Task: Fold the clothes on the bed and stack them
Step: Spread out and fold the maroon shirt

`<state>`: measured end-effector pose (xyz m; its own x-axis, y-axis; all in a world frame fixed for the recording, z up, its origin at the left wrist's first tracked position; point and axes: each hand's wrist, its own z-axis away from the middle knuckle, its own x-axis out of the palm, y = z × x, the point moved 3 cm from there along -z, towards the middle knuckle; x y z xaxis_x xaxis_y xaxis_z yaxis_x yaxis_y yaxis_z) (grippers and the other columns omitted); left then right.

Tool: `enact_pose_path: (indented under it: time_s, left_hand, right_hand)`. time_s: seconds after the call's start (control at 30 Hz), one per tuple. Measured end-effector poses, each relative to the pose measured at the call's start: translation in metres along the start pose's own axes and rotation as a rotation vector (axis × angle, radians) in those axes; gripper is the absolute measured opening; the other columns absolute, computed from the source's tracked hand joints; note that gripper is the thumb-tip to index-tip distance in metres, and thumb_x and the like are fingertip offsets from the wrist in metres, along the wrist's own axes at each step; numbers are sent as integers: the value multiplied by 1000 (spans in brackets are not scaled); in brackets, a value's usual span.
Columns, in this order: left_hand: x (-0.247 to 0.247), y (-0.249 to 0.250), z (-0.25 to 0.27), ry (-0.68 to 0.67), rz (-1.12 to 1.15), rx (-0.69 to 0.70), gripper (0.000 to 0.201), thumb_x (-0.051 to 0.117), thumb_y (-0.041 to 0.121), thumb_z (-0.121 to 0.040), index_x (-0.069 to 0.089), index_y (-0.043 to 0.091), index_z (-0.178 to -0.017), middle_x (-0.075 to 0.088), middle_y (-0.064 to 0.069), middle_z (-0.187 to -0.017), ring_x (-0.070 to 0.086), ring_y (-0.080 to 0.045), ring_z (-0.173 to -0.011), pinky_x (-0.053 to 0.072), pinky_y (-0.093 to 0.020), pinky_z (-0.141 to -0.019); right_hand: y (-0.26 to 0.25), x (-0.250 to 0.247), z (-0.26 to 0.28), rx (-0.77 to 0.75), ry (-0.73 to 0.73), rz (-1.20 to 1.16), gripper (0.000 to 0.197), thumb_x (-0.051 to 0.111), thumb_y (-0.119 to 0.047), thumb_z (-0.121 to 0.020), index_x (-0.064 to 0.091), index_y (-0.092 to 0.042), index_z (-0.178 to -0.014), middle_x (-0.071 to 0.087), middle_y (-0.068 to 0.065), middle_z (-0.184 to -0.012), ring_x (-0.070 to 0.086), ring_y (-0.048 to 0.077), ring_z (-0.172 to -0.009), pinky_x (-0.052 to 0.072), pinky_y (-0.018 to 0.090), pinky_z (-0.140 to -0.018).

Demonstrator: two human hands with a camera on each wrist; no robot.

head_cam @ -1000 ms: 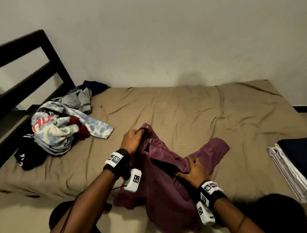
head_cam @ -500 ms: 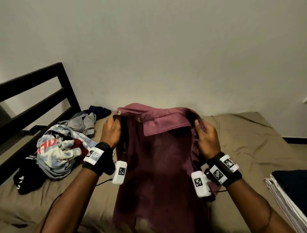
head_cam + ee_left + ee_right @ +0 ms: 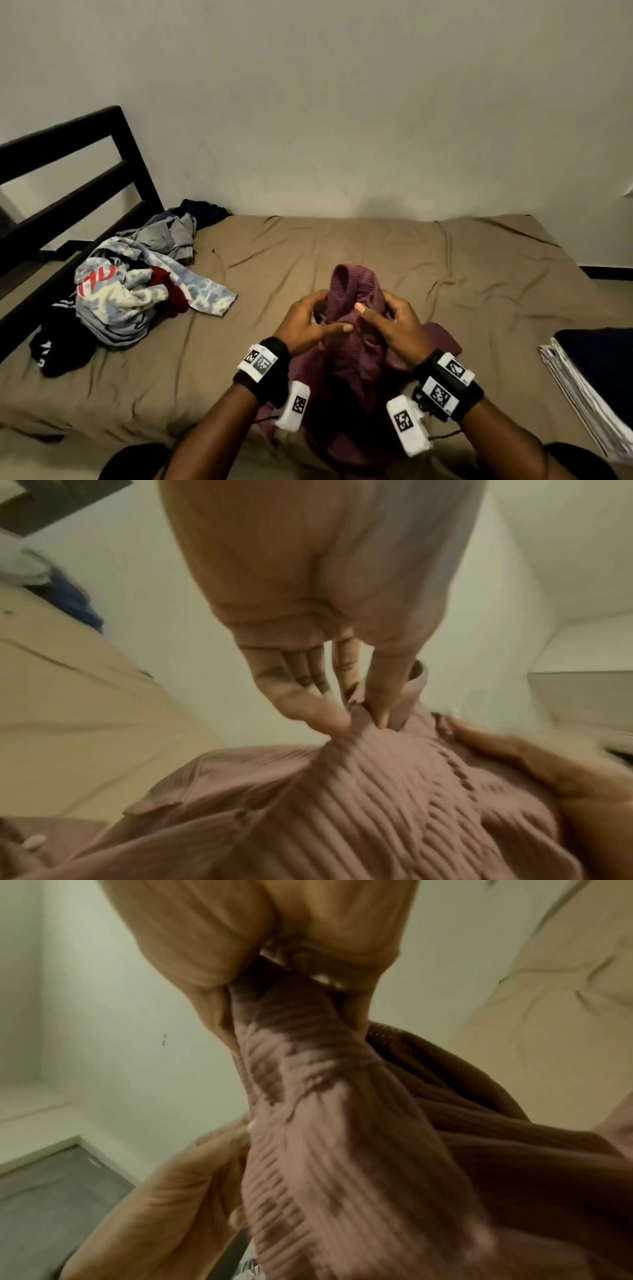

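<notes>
A: What do we have? Both hands are on the maroon shirt (image 3: 352, 342), bunched up between them, above the near edge of the bed (image 3: 342, 246).

B: Agreed. We log the left hand (image 3: 305, 325) as pinching a gather of cloth near the collar. The left wrist view shows its fingertips (image 3: 329, 718) and thumb nipped on the ribbed fabric. The right hand (image 3: 394, 325) is clenched round a twisted rope of the same shirt, as the right wrist view shows it.

A: Key relation? We say the shirt hangs down and toward the person from the fingers, with its long axis running from the collar end at the top down to the tail off the near bed edge. Both hands sit at the top end, just beside each other, and neither is clearly nearer.

B: Looks: ribbed or corduroy weave, a line of buttons, a mesh-like lining inside, heavily crumpled, nothing flat yet. We judge it needs spreading out before any fold.

A: Other things?

B: The unfolded clothes pile (image 3: 137, 294) lies well apart at the left, by the dark headboard (image 3: 68, 164). The folded stack (image 3: 596, 370) is at the right edge, well apart too. We judge the task part done.
</notes>
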<state>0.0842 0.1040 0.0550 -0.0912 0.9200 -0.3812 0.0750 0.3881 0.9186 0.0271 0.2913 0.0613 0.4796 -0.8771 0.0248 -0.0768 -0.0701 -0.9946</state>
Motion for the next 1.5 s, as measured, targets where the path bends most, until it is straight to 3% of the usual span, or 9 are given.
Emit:
enact_pose_path:
  time_s: [0.1,0.2,0.27,0.5,0.7,0.97,1.13,1.3,1.5]
  left_hand:
    - [-11,-8,-3,-40,-24,-1,17,77,16,-89,74,30,-81,68,12,-70,60,-4,-63,46,-24,-61]
    - [-26,-4,-10,-59,-111,4,10,72,21,-93,71,16,-84,65,0,-68,58,-12,-61,50,-33,-55]
    - [-40,5,-16,-25,-174,94,16,64,30,-95,67,15,-91,67,-4,-82,62,-18,-75,52,-41,-69]
    - [-58,57,-28,-11,-55,171,33,54,45,-100,59,12,-103,63,-11,-95,59,-26,-87,50,-47,-79]
    - [-78,145,-50,-130,1,357,17,51,15,-106,60,2,-113,67,-9,-103,64,-18,-97,52,-33,-86]
    - [-126,234,-75,-77,89,438,24,55,17,-105,61,-5,-106,65,-13,-96,61,-24,-89,50,-37,-81]
    - [-171,275,-74,-57,32,400,22,64,23,-99,68,2,-99,68,-14,-92,65,-22,-82,56,-29,-72]
    - [-191,299,-85,167,-122,353,53,78,67,-73,70,18,-90,72,-10,-89,66,-23,-79,58,-37,-76]
    - [-159,251,-48,891,-649,275,74,60,95,-63,54,28,-93,62,12,-85,58,-13,-83,47,-34,-64]
  right_hand:
    - [7,-16,5,39,34,17,18,72,-17,-91,68,-4,-80,72,7,-80,67,20,-73,55,36,-71]
    - [3,-29,7,90,-29,58,37,68,-22,-91,50,-16,-59,41,1,-56,41,10,-49,34,23,-52]
    - [-5,-36,3,29,-81,304,43,71,-24,-92,51,-18,-55,47,-1,-50,47,11,-45,38,26,-52]
    - [-51,-41,-23,-131,91,752,62,78,-73,-52,66,-35,-100,68,-9,-83,64,9,-73,53,29,-64]
    - [-94,-15,-66,-170,-211,542,97,85,-41,-58,40,-28,-144,56,-10,-136,55,5,-123,46,35,-104]
    - [-197,-9,-92,-248,-221,291,27,70,-8,-74,68,9,-95,72,17,-92,67,28,-84,54,45,-82]
    - [-273,-13,-81,-312,-319,307,37,75,6,-82,66,-7,-116,73,16,-110,72,23,-97,59,33,-87]
    - [-307,2,-86,-468,-283,213,39,68,7,-88,60,3,-125,71,16,-119,70,26,-106,56,34,-92]
    - [-284,5,-101,-396,-169,169,23,65,-2,-94,59,13,-111,67,15,-97,65,25,-89,55,37,-83]
